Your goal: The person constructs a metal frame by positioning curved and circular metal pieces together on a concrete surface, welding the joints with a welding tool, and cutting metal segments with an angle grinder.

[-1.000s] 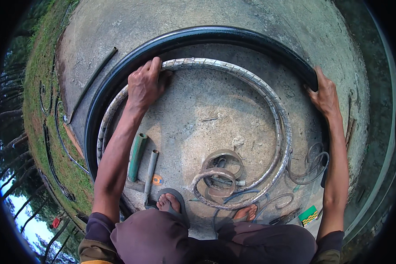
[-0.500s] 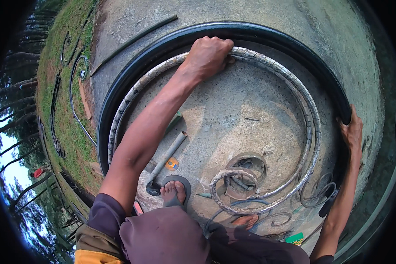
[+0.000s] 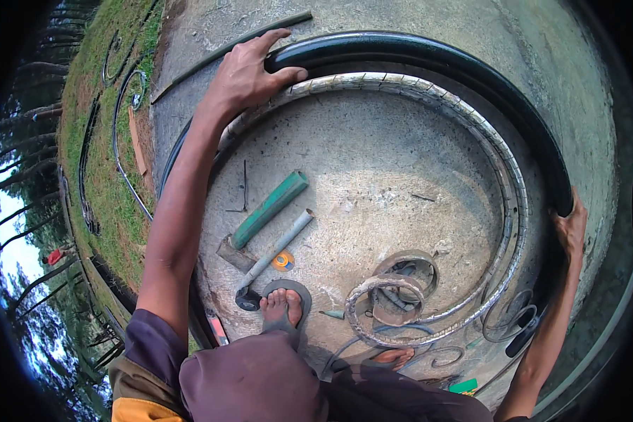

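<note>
Down nearest the body, a sandalled foot [image 3: 283,304] is resting on the concrete floor [image 3: 373,176], with a second foot [image 3: 394,356] partly tucked under curled metal scrollwork [image 3: 390,309]. Just beside the first foot, a hammer [image 3: 271,257] and a green-handled tool [image 3: 264,211] are lying side by side, with a small orange-and-blue roll of tape [image 3: 283,261] touching the hammer's handle.

The only container-like thing is a round recess [image 3: 408,271] in the floor, ringed by the inner coil of the scrollwork; short dark pieces are sitting in it, too small to identify.

Further out, the silvery wrapped hoop [image 3: 471,126] is curving round the floor, and outside it the black rubber tyre [image 3: 471,77] is arching from the upper left down to the right edge. The right hand [image 3: 571,228] is pressing on the tyre's lower right end, fingers seemingly wrapped round it, though I cannot tell how tightly. Farthest away, the left hand [image 3: 250,74] is clamping the tyre's other end, fingers spread over the top and thumb hooked under.

As a judgement, the bent tyre is looking springy: if either grip slips, it could whip back, and the loose tools by the foot could be trodden on.
</note>
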{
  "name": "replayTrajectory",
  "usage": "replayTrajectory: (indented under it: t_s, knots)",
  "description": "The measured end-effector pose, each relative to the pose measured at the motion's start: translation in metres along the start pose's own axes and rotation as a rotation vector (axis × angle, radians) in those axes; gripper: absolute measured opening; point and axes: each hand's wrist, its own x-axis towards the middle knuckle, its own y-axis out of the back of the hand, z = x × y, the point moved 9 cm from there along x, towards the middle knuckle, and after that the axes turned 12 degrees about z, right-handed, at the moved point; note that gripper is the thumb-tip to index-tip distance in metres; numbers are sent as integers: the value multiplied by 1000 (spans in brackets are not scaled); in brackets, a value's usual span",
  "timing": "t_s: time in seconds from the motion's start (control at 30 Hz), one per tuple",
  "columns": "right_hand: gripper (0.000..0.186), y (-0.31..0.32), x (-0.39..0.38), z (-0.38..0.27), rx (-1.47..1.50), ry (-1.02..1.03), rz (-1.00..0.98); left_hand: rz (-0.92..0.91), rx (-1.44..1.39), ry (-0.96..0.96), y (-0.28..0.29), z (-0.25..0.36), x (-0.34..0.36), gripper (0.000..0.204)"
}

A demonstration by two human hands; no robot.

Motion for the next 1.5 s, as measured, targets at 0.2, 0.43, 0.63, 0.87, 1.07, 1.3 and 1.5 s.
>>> replayTrajectory:
  t_s: [0.2, 0.43, 0.63, 0.87, 1.07, 1.3, 1.5]
  knots:
    - [46, -3, -1, 4, -3, 2, 3, -229, 35, -43, -16, 3, 6, 36]
    - [44, -2, 2, -3, -41, -5, -28, -284, 28, -89, -28, -9, 10, 39]
    - [43, -2, 9, -15, -70, -66, -64, -253, -57, -165, -19, -7, 20, 31]
    - [43, 1, 5, -20, -74, -40, -48, -320, -51, -87, -26, -9, 20, 40]
    - [43, 3, 5, -29, -125, -73, 64, -260, -85, -54, -21, -11, 18, 41]
    - [42, 2, 3, -21, -81, -68, 73, -337, -106, 1, -31, -12, 20, 37]
    - [38, 2, 5, -24, -99, -64, 63, -361, -81, -6, -26, -6, 22, 31]
